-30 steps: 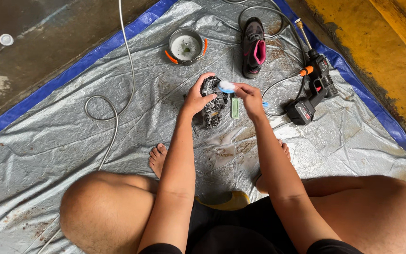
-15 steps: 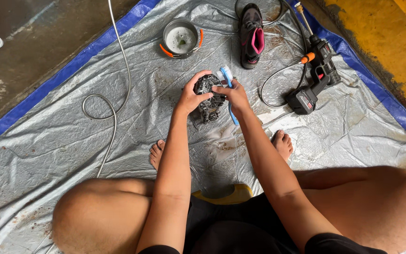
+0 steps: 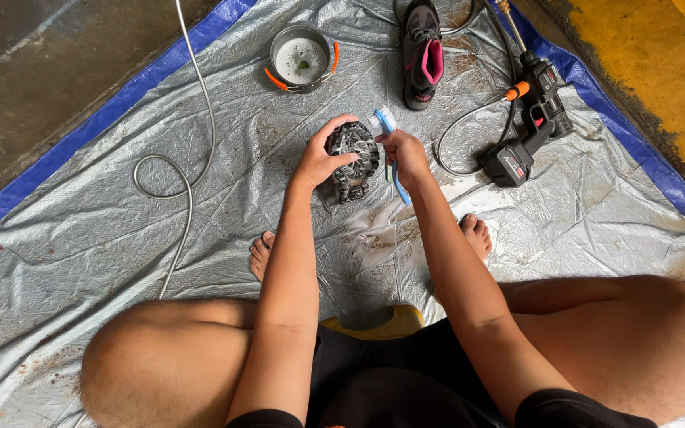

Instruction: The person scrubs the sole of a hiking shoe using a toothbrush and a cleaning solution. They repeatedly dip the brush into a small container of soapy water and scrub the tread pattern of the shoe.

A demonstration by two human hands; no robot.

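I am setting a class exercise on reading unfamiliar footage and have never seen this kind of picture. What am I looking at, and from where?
The camera sits on a person's head and looks down at their own arms and bent knees. They sit on a silver tarp with a blue edge. The left hand grips a dark muddy shoe; the right hand holds a blue brush against it. Farther off lie a second shoe with pink lining, a small pot of sudsy water, a handheld spray gun and a hose.
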